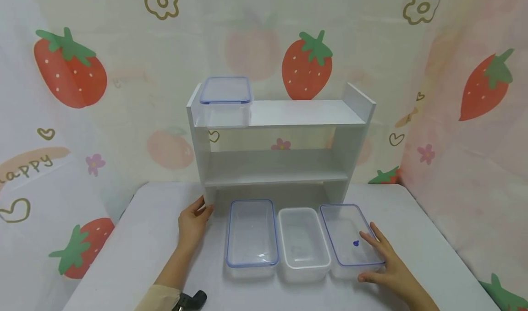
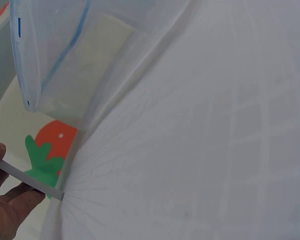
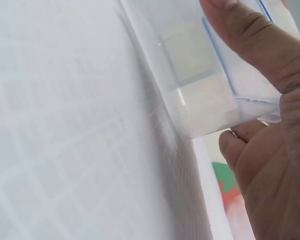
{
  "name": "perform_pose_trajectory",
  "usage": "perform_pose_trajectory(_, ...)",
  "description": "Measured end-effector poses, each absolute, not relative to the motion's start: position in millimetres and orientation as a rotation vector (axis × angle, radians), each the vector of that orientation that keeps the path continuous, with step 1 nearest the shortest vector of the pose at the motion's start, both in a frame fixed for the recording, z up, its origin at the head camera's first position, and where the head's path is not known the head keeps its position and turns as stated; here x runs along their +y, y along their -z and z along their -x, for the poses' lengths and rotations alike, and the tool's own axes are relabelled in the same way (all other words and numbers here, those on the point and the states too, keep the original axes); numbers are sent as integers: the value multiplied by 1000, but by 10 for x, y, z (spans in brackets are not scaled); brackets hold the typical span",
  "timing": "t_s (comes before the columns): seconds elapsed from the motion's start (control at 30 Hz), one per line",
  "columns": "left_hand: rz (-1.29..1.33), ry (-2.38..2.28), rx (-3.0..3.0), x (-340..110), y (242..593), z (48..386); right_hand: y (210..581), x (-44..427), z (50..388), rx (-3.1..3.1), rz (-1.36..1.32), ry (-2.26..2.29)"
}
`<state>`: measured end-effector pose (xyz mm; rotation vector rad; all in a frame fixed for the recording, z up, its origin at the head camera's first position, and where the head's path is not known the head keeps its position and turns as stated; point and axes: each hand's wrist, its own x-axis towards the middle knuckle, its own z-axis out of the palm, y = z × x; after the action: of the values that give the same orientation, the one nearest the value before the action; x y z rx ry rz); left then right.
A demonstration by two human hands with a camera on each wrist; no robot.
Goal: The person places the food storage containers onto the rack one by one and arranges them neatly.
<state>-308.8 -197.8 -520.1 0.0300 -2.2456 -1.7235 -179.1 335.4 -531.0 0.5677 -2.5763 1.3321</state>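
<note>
A white shelf unit (image 1: 276,166) stands at the back of the table. My left hand (image 1: 194,221) pinches the lower edge of its left side panel, thumb on one face and fingers on the other; the grey panel (image 2: 30,180) also shows in the left wrist view. Three clear plastic containers stand in front: a left one (image 1: 251,231) with a blue-rimmed lid, a middle one (image 1: 304,237) with a whitish rim, and a right one (image 1: 348,235) with a blue-rimmed lid. My right hand (image 1: 387,265) is spread at the right container's near right corner; contact is unclear.
Another blue-rimmed container (image 1: 224,102) sits at the left end of the shelf's top board. A black device (image 1: 191,300) is on my left wrist. The white-covered table (image 1: 161,228) has strawberry-printed cloth (image 1: 264,36) behind and beside it.
</note>
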Motion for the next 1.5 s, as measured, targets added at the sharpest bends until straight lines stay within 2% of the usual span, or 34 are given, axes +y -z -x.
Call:
perform_pose_trajectory(0.67, -55, 1732, -2230, -1971, 5240, 3058, 5369, 3368, 1812, -2553, -569, -1194)
perform_pose_trajectory(1.5, -46, 1729, -2254, -1971, 5199, 3068, 5182, 3386, 1721, -2524, -498, -1236)
